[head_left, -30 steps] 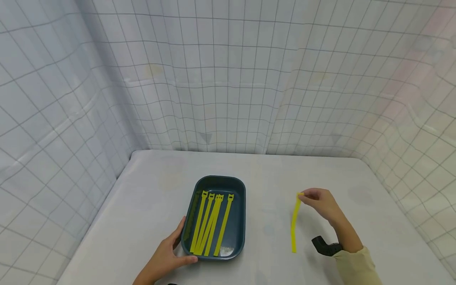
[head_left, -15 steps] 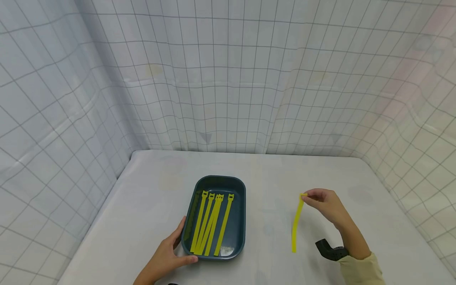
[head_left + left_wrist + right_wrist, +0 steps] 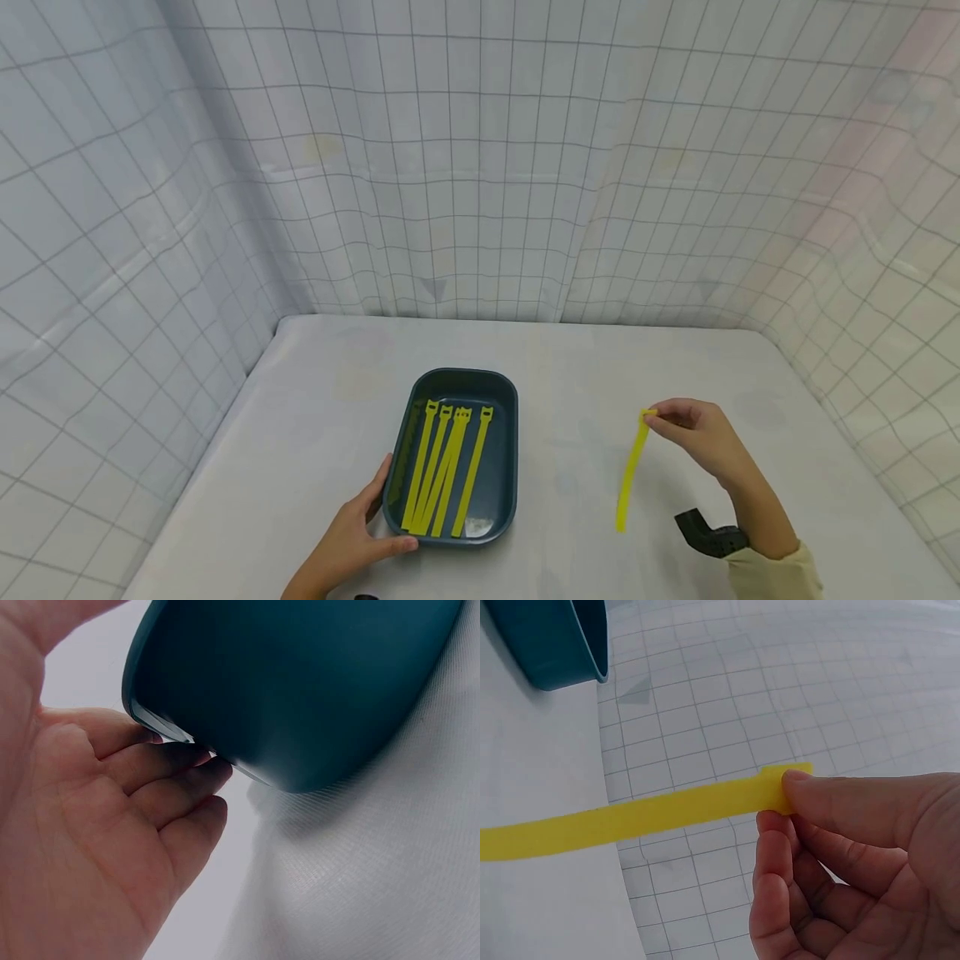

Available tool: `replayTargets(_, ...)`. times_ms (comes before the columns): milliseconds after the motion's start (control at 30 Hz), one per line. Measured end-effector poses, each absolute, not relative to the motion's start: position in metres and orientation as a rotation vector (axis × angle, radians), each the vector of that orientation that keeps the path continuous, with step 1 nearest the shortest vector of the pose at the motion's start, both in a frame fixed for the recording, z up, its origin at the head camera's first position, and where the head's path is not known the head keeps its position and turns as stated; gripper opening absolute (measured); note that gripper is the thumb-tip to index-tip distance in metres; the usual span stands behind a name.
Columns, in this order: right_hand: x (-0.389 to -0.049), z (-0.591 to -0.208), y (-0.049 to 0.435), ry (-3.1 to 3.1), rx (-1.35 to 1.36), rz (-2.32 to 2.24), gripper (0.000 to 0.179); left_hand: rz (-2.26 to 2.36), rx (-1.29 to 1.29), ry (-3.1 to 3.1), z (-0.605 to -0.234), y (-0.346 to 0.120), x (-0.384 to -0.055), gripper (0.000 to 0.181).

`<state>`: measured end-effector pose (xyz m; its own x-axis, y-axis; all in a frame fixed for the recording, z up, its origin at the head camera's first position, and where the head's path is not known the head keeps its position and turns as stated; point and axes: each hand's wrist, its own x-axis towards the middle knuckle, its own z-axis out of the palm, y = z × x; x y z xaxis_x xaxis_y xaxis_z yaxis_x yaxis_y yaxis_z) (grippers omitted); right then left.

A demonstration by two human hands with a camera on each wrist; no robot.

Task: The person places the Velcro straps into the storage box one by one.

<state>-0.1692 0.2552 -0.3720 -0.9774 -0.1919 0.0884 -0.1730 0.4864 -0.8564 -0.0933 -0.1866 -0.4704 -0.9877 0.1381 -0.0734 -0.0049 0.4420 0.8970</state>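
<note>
My right hand (image 3: 697,433) pinches the wide head of a yellow hook-and-loop cable tie (image 3: 632,475) between thumb and fingers, right of the tray. The strap slants down and to the left from the fingertips; in the right wrist view the tie (image 3: 652,814) stretches out leftward. With thumb at the near side and fingers along the left wall, my left hand (image 3: 348,537) holds the near left corner of a dark teal tray (image 3: 498,467). Its fingertips (image 3: 214,771) meet the tray wall in the left wrist view. Several matching yellow ties (image 3: 442,471) lie lengthwise inside the tray.
A white cloth-covered table (image 3: 330,400) lies under everything. Grid-patterned white curtains (image 3: 480,167) hang around its back and sides. A black wrist device (image 3: 711,537) sits by the right sleeve (image 3: 776,573).
My right hand has shifted to the right, drawing the tie's head with it, so the strap leans more. The left hand and the tray have stayed in place.
</note>
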Motion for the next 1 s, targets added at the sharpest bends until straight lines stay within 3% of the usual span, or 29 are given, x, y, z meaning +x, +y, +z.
replayTargets(1000,-0.154,-0.343,0.25,2.773,-0.473,-1.617,0.019,1.62,0.162,2.529,-0.469,-0.188,-0.092,0.104)
